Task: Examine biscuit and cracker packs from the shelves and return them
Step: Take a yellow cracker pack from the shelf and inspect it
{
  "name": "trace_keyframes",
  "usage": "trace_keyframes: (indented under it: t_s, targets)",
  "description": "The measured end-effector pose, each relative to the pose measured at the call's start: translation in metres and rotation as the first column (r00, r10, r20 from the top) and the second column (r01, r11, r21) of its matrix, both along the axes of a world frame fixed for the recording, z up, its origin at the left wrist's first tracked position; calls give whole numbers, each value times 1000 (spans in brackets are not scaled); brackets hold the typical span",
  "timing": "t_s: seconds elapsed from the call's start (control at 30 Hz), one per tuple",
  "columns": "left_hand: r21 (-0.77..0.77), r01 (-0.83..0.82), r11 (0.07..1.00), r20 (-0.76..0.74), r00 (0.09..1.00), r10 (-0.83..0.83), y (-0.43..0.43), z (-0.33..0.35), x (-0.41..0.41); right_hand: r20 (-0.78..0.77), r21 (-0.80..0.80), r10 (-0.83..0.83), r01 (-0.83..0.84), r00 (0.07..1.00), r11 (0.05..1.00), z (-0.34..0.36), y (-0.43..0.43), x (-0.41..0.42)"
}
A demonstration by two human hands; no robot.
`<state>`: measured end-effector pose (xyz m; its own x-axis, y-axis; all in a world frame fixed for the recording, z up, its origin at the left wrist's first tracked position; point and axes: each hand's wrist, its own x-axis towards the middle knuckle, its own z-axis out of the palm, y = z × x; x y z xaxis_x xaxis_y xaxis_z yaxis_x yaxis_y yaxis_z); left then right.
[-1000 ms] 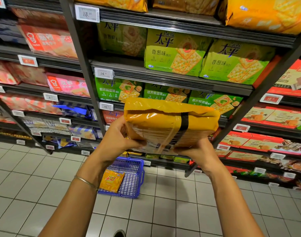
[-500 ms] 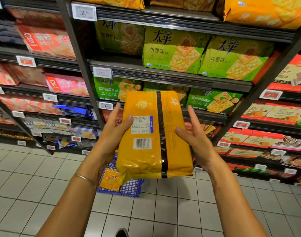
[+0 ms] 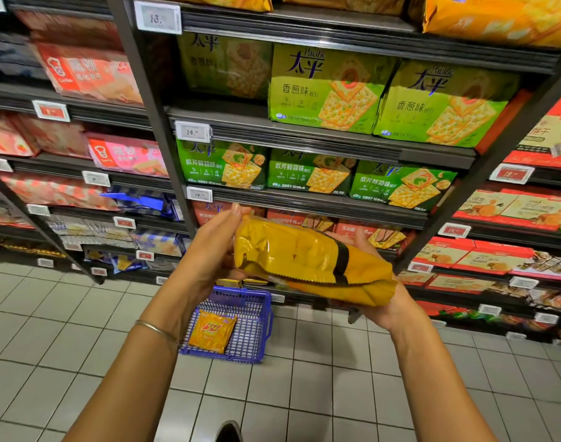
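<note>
I hold a yellow cracker pack (image 3: 301, 260) with a black band between both hands in front of the shelves, lying almost flat with its crimped end seam toward me. My left hand (image 3: 214, 247) grips its left end, fingers up along the far side. Under the pack's right end my right hand (image 3: 389, 303) cups it from below, most fingers hidden behind the pack. Green cracker packs (image 3: 324, 90) fill the shelf above, and darker green ones (image 3: 308, 172) the shelf under that.
A blue shopping basket (image 3: 260, 327) stands on the tiled floor below my hands with a small orange snack bag (image 3: 210, 333) in it. Dark metal shelf uprights (image 3: 151, 100) frame the bays. Red and pink packs (image 3: 126, 154) line the left bay, red boxes (image 3: 508, 208) the right.
The pack stood upright with its barcode side facing me; it has since tipped over to lie nearly flat, end seam toward me, and sits lower. Both hands shifted with it.
</note>
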<state>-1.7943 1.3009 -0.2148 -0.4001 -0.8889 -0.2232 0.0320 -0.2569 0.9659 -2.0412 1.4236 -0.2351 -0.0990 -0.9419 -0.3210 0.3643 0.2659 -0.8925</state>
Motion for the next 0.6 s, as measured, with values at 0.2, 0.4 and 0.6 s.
trace_keyframes:
  t_s: [0.2,0.4,0.6]
  targets:
    - [69,2,998,-25,1000,0,0,-9,-3,-35,43,-17,18,999,999,4,3,-2]
    - [168,-3,986,-190,981,36,3,-10,-8,-68,-29,-16,14,998,999,15,3,-1]
    - [395,90,914,-262,965,18,8,-14,-7,-212,-46,29,-39,977,998,17,-3,-4]
